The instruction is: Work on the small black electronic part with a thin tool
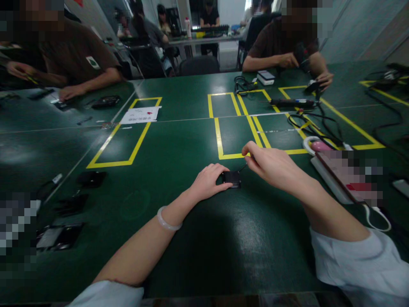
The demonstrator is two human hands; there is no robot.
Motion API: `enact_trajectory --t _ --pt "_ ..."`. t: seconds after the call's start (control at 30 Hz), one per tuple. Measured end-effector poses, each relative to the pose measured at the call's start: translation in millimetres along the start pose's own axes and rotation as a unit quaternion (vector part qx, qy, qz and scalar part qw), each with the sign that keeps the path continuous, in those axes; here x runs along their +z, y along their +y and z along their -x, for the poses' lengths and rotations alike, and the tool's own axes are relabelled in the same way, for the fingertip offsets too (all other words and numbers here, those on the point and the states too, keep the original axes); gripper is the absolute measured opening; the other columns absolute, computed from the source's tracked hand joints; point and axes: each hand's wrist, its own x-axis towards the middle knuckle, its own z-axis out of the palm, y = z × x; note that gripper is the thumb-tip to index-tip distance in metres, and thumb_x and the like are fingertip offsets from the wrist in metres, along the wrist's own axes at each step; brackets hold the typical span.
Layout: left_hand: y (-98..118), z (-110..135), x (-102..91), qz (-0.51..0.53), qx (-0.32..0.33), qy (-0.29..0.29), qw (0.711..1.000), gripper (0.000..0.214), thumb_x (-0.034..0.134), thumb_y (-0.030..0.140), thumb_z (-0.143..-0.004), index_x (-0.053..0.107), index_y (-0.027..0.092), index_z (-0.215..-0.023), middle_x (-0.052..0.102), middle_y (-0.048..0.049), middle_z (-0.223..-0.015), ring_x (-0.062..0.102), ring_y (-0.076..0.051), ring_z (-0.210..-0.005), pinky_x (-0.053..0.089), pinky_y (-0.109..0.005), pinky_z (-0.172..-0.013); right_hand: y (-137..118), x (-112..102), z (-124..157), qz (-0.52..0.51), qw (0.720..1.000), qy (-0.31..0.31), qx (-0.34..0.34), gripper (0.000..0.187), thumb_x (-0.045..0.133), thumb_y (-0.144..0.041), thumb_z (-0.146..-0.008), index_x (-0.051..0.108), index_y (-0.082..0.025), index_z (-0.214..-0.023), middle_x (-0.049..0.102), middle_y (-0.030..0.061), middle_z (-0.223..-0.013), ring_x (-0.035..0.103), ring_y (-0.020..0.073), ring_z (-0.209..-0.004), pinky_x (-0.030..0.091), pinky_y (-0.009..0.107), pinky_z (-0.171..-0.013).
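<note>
No word, number or brand can be read with certainty here. On the white paper [140, 114], which lies on the green table [179, 140] left of centre in the upper half of the frame, there is a row of small dark printed signs and a red mark, but they are too small and blurred for reading. At the upper left, a white patch with a dark green field [93, 62] is on the brown sleeve [104, 53] of a co-worker, and on this patch also I cannot make out any letter.
</note>
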Motion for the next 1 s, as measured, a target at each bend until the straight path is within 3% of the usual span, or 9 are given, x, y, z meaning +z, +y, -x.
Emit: enact_trajectory --t 0.27,0.5,0.77,1.0 --pt "-0.5 0.6 0.5 0.001 -0.002 0.004 1.000 0.036 0.058 0.050 -0.088 0.056 0.021 -0.111 0.061 -0.0056 -0.107 0.056 -0.024 -0.098 0.046 -0.037 -0.084 -3.5 -1.4 -0.7 0.016 1.000 -0.012 0.018 0.030 0.033 -0.041 -0.097 0.055 -0.020 -0.100 0.068 0.0044 -0.075 0.062 0.0199 -0.065 0.024 0.028 -0.054" --pt "-0.4 0.7 -0.2 0.002 -0.001 0.002 1.000 0.035 0.057 0.048 -0.088 0.055 0.021 -0.111 0.061 -0.0059 -0.108 0.056 -0.024 -0.099 0.046 -0.037 -0.084 -2.3 0.9 -0.2 -0.012 1.000 0.005 0.000 0.022 0.035 -0.031 -0.096 0.052 -0.020 -0.105 0.070 0.0035 -0.083 0.061 0.0176 -0.066 0.025 0.027 -0.054" --pt "0.7 1.1 -0.5 0.005 0.000 0.001 1.000 0.037 0.057 0.050 -0.088 0.056 0.020 -0.111 0.061 -0.0059 -0.106 0.056 -0.023 -0.097 0.046 -0.036 -0.083 -2.8 0.9 -0.1 0.033 0.999 -0.006 0.021 0.028 0.033 -0.039 -0.097 0.054 -0.020 -0.100 0.068 0.0041 -0.073 0.060 0.0186 -0.061 0.022 0.027 -0.052" --pt "0.4 0.9 0.5 0.002 -0.001 0.001 1.000 0.036 0.057 0.049 -0.088 0.056 0.021 -0.110 0.061 -0.0062 -0.107 0.056 -0.024 -0.098 0.046 -0.038 -0.085 -3.8 -1.0 2.4 -0.021 0.999 0.000 -0.025 0.022 0.035 -0.031 -0.095 0.050 -0.020 -0.107 0.069 0.0031 -0.082 0.061 0.0172 -0.066 0.026 0.027 -0.053"
